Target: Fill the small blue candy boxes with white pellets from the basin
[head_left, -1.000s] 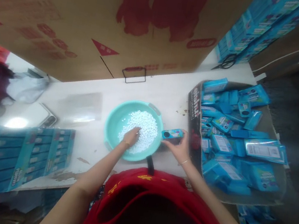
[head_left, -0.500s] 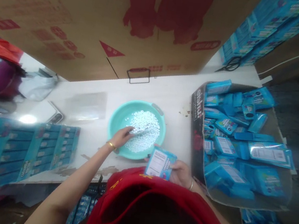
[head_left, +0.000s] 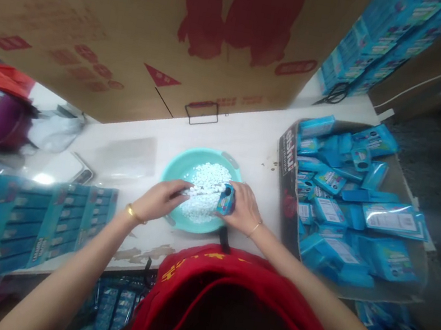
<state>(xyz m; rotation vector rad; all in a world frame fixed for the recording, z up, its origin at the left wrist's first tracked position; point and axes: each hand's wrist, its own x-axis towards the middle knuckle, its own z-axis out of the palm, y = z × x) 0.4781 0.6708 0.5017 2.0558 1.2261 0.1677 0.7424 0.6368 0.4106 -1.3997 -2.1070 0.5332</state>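
Note:
A teal basin (head_left: 180, 163) on the white table holds a heap of small white tablets (head_left: 210, 186). My left hand (head_left: 161, 200) hovers at the basin's near left rim, fingers pinched on a row of white tablets that stretches toward the right. My right hand (head_left: 240, 209) grips a small blue box (head_left: 226, 199) upright over the basin's near right rim, its open end facing the tablets. The two hands are almost touching over the basin.
A dark tray (head_left: 289, 160) full of blue boxes stands at the right. A big cardboard carton (head_left: 142, 26) leans over the table's back. Flat blue display cartons (head_left: 13, 225) lie at the left, beside a clear plastic sheet (head_left: 123, 156). Scissors (head_left: 335, 93) lie far back.
My right hand has carried the blue box from near my chest up to the basin's rim. My left hand has lifted out of the tablets and drawn toward the box.

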